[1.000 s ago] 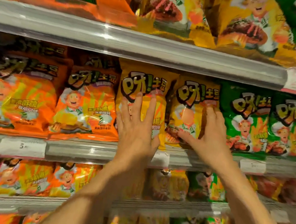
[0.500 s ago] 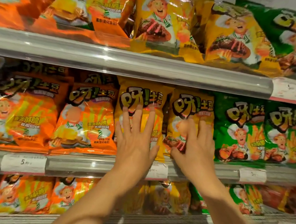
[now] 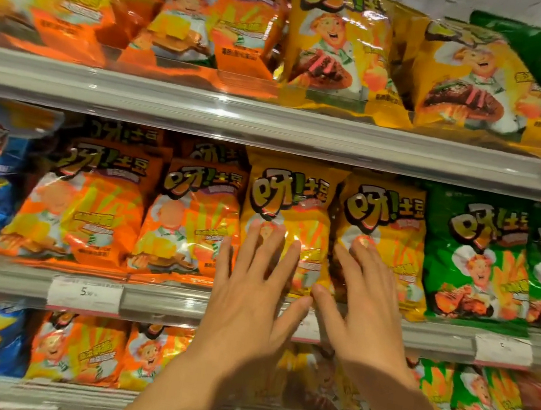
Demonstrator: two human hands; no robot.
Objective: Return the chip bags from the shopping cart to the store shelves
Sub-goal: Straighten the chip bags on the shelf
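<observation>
Shelving step, I judge: left hand (image 3: 248, 308) and right hand (image 3: 365, 313), fingers straight and spread, press two yellow bags (image 3: 287, 207) above the shelf rail (image 3: 180, 306); next, fetch another.

Two bags (image 3: 289, 221) (image 3: 383, 240) side by side on shelf (image 3: 180, 306).

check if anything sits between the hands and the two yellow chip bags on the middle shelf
Nothing visible does. The left hand lies flat on the left yellow bag and the right hand on the right yellow bag. Both bags already stand on the middle shelf.
</observation>
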